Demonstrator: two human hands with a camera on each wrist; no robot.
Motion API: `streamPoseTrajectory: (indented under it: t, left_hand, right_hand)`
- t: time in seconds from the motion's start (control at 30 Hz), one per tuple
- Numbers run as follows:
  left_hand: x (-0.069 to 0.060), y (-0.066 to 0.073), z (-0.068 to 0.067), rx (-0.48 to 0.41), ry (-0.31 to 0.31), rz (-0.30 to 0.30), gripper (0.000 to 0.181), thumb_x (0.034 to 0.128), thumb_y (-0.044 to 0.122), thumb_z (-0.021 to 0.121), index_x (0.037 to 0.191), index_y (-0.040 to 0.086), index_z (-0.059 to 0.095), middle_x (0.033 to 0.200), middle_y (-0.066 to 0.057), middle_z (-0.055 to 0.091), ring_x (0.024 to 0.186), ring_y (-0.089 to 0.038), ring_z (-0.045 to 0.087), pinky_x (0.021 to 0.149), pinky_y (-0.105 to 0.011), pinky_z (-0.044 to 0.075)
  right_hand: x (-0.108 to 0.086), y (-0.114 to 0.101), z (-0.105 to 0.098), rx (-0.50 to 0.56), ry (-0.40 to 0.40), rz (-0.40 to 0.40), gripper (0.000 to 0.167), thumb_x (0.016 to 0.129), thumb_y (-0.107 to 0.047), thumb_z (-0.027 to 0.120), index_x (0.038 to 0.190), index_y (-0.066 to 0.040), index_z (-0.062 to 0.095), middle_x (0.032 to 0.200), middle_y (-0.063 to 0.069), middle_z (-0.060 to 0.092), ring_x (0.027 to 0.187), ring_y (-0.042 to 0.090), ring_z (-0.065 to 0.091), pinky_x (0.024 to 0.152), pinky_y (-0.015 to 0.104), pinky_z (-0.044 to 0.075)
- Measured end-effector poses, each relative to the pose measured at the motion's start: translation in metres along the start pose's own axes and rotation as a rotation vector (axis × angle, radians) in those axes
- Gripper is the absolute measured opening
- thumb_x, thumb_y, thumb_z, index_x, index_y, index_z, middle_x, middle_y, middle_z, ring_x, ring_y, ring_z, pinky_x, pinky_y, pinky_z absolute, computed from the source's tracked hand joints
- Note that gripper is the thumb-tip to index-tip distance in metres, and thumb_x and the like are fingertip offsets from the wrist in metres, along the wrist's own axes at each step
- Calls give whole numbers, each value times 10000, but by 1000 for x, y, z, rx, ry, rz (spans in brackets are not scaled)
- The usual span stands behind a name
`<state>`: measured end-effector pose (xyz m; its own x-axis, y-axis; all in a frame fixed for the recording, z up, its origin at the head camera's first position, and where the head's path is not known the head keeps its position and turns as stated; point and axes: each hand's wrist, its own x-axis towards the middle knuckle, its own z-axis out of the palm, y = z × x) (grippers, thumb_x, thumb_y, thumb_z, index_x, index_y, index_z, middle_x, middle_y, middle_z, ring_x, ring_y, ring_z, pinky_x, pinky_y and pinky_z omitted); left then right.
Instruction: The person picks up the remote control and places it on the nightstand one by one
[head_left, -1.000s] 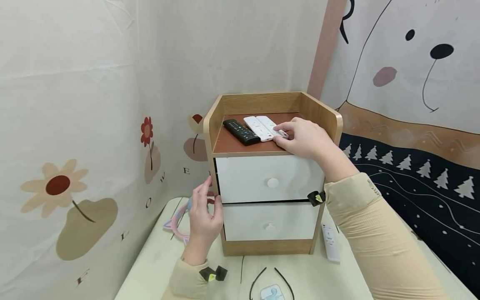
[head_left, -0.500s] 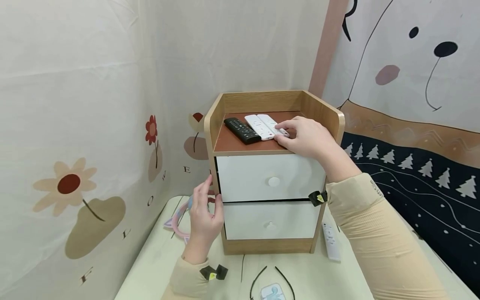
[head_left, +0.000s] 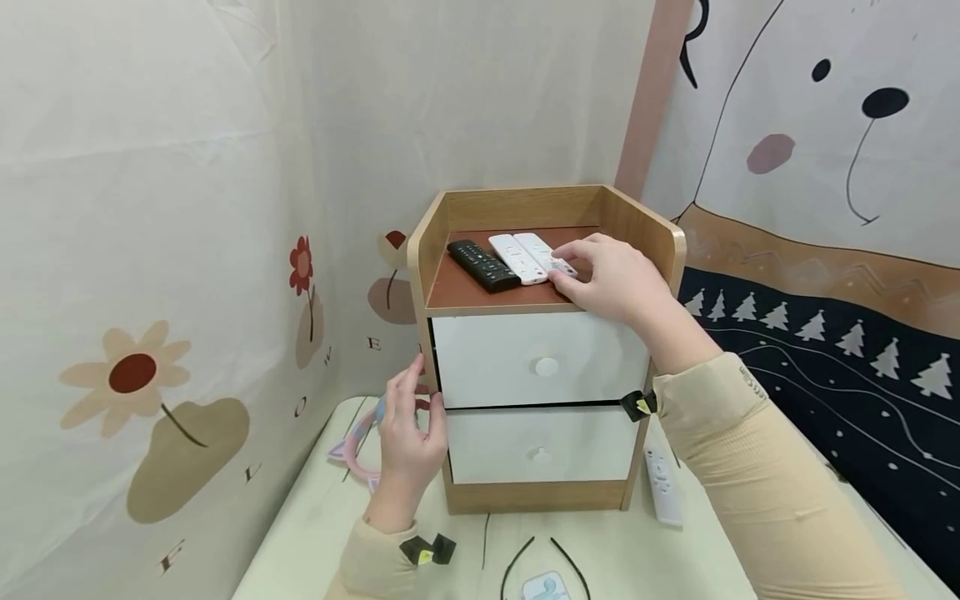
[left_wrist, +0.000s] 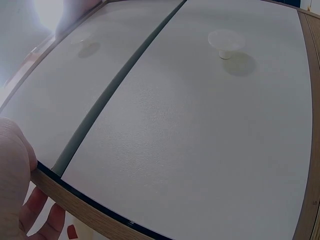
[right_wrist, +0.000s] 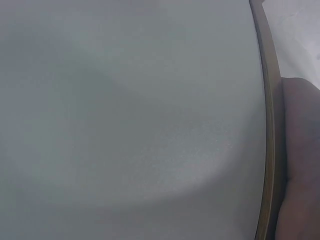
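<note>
Remote pinched atop the cabinet

We find the right hand between three and four o'clock of this white remote, thumb and forefinger narrowed on its near end. Just beside, toward nine o'clock: second white remote, then black remote. At the cabinet's eight o'clock, the left hand, fingers fairly straight along its side. We judge a light pinch best, remote flat and parallel to its neighbour, left hand steadying.

Lettering: F, L, O, apparent W, E on wall cloth, eight to nine o'clock. Right cuff print too small for us.
</note>
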<state>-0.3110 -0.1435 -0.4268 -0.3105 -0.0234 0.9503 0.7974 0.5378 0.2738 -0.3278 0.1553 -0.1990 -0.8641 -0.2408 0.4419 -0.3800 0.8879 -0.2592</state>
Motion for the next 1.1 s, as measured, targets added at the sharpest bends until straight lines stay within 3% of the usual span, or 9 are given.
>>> streamPoseTrajectory:
  t: [0.23,0.47,0.67,0.93,1.1]
  left_hand:
    - [-1,0,1,-4,0,-6,699,942,-135,656,1609,-21,482,1340,-277,607,994,-277,676,831,-133,593]
    - [-2,1,1,1,-16,-40,687,952,-118,654,1608,-16,477,1343,-252,601,999,-285,669,835,-141,594]
    - [-1,4,-2,3,-45,-88,648,998,-59,637,1620,-2,466,1373,-245,590,1038,-292,671,892,-71,542]
    - [-1,1,-1,11,-13,-21,700,943,-125,661,1609,-18,476,1354,-256,603,1012,-275,669,840,-126,586]
    - [-1,0,-1,6,-6,-10,717,937,-142,664,1617,-12,475,1347,-255,608,1022,-267,673,827,-142,601]
  right_hand:
    - [-9,0,8,26,151,-10,392,1070,-423,641,1367,-191,748,1435,97,678,1324,382,648,1131,601,525]
    - [-27,0,22,50,355,-82,310,1049,-313,672,1290,-147,776,1291,93,728,1046,352,714,865,542,581]
    - [-41,2,30,99,493,-177,287,1016,-238,724,1275,-125,775,1184,98,727,818,242,608,692,400,483]
    - [-55,6,36,193,567,-249,342,992,-167,757,1320,-71,749,1234,151,702,1055,298,638,853,367,506]
    - [-64,14,41,254,665,-323,335,1000,-156,736,1311,-35,760,1245,200,692,1106,342,635,922,242,499]
